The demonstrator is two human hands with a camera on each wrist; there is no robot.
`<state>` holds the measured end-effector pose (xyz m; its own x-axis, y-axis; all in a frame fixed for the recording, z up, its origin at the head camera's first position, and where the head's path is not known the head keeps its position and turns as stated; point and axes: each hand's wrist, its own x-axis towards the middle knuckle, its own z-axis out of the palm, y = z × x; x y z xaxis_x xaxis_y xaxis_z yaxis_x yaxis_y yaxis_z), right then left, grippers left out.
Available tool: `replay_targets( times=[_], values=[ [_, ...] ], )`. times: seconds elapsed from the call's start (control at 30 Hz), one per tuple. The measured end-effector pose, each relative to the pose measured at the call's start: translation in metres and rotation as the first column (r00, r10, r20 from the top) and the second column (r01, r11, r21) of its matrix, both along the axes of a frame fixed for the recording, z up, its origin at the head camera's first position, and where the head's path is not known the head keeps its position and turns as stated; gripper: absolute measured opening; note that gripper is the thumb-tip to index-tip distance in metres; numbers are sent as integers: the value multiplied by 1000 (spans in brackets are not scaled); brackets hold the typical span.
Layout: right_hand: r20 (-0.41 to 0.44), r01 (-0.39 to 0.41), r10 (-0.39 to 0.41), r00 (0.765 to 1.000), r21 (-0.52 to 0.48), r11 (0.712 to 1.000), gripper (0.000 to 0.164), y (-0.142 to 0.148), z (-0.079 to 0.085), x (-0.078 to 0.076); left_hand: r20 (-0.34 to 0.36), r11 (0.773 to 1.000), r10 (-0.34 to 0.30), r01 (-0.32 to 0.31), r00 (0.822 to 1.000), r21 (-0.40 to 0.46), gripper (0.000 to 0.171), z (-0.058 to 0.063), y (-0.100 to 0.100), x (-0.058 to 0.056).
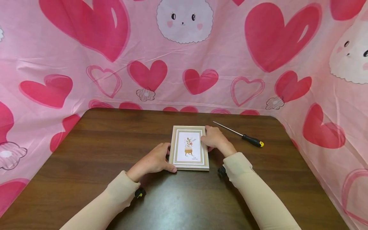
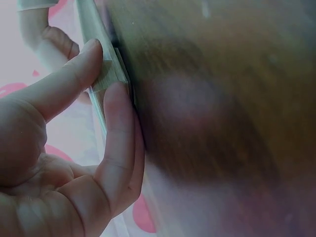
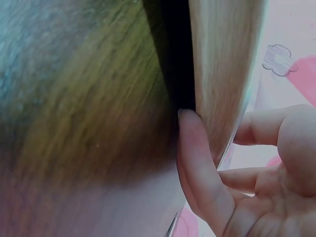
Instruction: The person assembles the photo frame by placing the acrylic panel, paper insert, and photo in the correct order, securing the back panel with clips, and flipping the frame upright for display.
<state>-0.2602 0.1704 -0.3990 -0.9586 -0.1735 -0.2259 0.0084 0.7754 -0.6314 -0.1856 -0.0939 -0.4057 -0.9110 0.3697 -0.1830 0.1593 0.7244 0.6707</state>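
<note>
A cream picture frame (image 1: pixel 192 166) lies face up on the brown table; in it is a white print (image 1: pixel 184 156) of a plant in an orange pot. My left hand (image 1: pixel 156 158) grips its near left corner, thumb on the near edge and fingers along the left side. My right hand (image 1: pixel 216 138) holds the right side, thumb over the front. In the right wrist view, the fingers (image 3: pixel 200 163) curl under the frame's edge (image 3: pixel 222 64), with a dark gap below it. The left wrist view has the thumb and fingers (image 2: pixel 118 128) pinching the frame's side (image 2: pixel 94 27).
A screwdriver (image 1: pixel 251 140) with a black and yellow handle lies right of the frame, its tip pointing to the back left. The wooden table (image 1: pixel 100 153) ends at a pink cloth (image 1: pixel 172 86) with hearts, which hangs behind it and at both sides.
</note>
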Motion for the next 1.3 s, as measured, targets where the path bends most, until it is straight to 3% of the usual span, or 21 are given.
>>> replay_targets(
  times=[0.6, 0.93, 1.1, 1.3],
  values=[
    [10, -7, 6, 1000, 83, 996, 56, -6, 0, -1, -15, 1000, -3, 4, 1000, 5, 99, 1, 0, 2],
    [58, -5, -2, 998, 134, 991, 59, -8, 1, -2, -21, 1000, -1, 2, 1000, 6, 98, 2, 1, 3],
    [93, -6, -4, 996, 102, 995, 67, -5, -1, -2, -13, 1000, -2, 2, 1000, 12, 97, 2, 3, 2],
    [92, -36, 34, 995, 22, 999, 74, 11, 3, 4, 15, 999, -51, 51, 999, -3, 102, 5, -8, -2]
  ],
)
